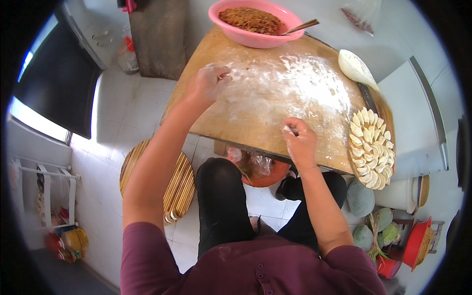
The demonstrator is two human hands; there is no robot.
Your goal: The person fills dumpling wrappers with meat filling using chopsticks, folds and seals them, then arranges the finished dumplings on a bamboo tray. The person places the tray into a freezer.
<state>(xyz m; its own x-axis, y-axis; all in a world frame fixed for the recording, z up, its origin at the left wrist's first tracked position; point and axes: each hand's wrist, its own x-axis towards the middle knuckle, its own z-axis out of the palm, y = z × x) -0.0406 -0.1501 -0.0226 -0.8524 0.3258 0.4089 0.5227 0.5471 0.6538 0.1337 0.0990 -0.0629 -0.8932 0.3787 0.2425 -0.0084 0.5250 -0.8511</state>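
My left hand (209, 82), dusted with flour, is over the left part of a wooden board (243, 110), its fingers loosely curled and apart. I see nothing held in it. My right hand (300, 142) is at the board's near edge, fingers curled in against the thumb; nothing shows in its grip. White flour (313, 81) is spread over the board between and beyond the hands. To the right, a round tray (352, 167) carries rows of folded dumplings (370, 143). At the far edge stands a pink plastic basin (254, 41) of minced filling (250, 20), with chopsticks (300, 27) leaning in it.
A pale container of flour (354, 66) lies at the board's right edge. A round reed tray (180, 177) holding a few pale pieces is below my left arm. Under the board sits an orange basin (267, 177) with plastic bags. Melons (360, 198) and a red basin (416, 243) stand lower right.
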